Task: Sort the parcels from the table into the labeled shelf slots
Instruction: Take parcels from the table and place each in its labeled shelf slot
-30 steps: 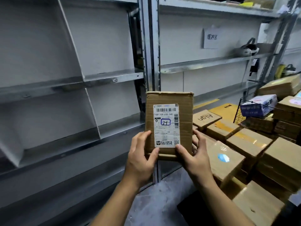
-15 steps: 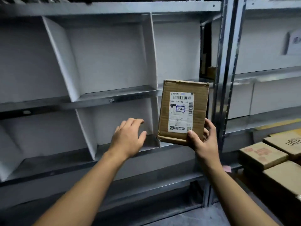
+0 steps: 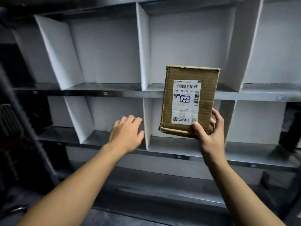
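Observation:
A brown cardboard parcel (image 3: 189,101) stands upright in the air in front of the shelf, its white shipping label with a blue handwritten mark facing me. My right hand (image 3: 207,132) grips its lower right corner, thumb on the front and fingers behind. My left hand (image 3: 126,132) hovers empty to the left of the parcel, fingers relaxed, close to the white divider (image 3: 146,124) of the lower row. The metal shelf (image 3: 140,93) fills the view, split into slots by slanted white dividers. Small tags on the shelf edges are too blurred to read.
Two rows of slots are in view, and none of them holds a parcel. A lower metal ledge (image 3: 162,181) runs below them. Dark shelving and objects (image 3: 19,111) stand at the far left. A dark upright (image 3: 293,131) shows at the right edge.
My view has swung left from the table of parcels to the slotted shelf. My left hand let go of the parcel and moved out to the left; my right hand alone carries it.

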### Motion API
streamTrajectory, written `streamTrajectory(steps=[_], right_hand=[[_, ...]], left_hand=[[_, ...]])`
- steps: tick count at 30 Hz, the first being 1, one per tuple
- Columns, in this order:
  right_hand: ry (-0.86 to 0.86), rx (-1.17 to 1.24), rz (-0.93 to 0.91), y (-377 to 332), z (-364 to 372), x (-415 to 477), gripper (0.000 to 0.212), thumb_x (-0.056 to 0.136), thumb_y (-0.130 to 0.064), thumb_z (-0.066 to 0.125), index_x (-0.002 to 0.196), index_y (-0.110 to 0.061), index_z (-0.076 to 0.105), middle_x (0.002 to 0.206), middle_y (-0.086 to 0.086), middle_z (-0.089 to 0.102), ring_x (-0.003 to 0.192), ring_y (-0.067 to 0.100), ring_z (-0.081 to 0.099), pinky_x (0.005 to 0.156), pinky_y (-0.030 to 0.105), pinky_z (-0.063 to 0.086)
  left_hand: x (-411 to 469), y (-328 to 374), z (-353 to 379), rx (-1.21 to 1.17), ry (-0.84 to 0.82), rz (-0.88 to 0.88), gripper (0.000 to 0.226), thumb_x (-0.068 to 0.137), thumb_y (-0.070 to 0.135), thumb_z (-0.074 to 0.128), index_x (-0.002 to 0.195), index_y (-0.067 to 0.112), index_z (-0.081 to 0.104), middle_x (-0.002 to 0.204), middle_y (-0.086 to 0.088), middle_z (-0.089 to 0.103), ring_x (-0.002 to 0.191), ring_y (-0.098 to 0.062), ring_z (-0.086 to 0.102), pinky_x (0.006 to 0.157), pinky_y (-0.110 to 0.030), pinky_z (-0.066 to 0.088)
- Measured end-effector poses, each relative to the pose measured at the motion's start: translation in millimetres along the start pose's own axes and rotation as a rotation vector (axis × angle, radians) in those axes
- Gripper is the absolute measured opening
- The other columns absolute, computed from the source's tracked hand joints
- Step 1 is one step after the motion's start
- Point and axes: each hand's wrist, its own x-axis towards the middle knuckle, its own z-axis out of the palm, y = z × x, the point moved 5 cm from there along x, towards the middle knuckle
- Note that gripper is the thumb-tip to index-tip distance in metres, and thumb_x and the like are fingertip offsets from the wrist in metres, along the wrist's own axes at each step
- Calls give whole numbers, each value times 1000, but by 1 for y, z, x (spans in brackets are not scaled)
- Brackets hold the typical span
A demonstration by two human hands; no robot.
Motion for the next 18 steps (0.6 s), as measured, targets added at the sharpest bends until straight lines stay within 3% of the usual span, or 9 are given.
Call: streamTrajectory(steps=[4,6,9,13,18], right_hand=[[-111,42,20,23,63,5,63,82,-39,73,132,-55,39,132,-9,59,122,10,58,103,46,50],[-180,82,29,35,102,10,62,83,-35,74,128,-60,39,132,-8,59,122,11,58,104,45,50],[-292,148,32,54,162,16,63,86,-26,74,131,-55,40,132,-7,60,123,11,58,105,43,48],[-432,199,58,77,238,14,63,84,-33,74,133,-54,39,132,-12,59,123,7,57,104,38,49],[-591,249,129,102,333,-13,62,90,-28,72,137,-48,37,134,-11,56,122,6,56,104,45,49]], left_hand=[[-17,-61,15,42,-39,-120,43,93,43,44,132,26,45,128,2,52,118,-23,44,96,-39,36],[-23,-93,20,74,-40,-191,44,93,44,44,133,26,45,127,2,52,117,-22,45,97,-38,36],[-33,-141,29,130,-52,-304,45,92,43,45,133,25,46,126,2,52,116,-23,45,96,-39,36],[-55,-201,36,182,-45,-442,43,91,42,46,130,24,47,123,1,53,113,-24,46,93,-40,36],[-102,-271,36,227,-65,-582,45,92,44,46,133,25,45,125,2,52,115,-24,45,93,-39,35]])
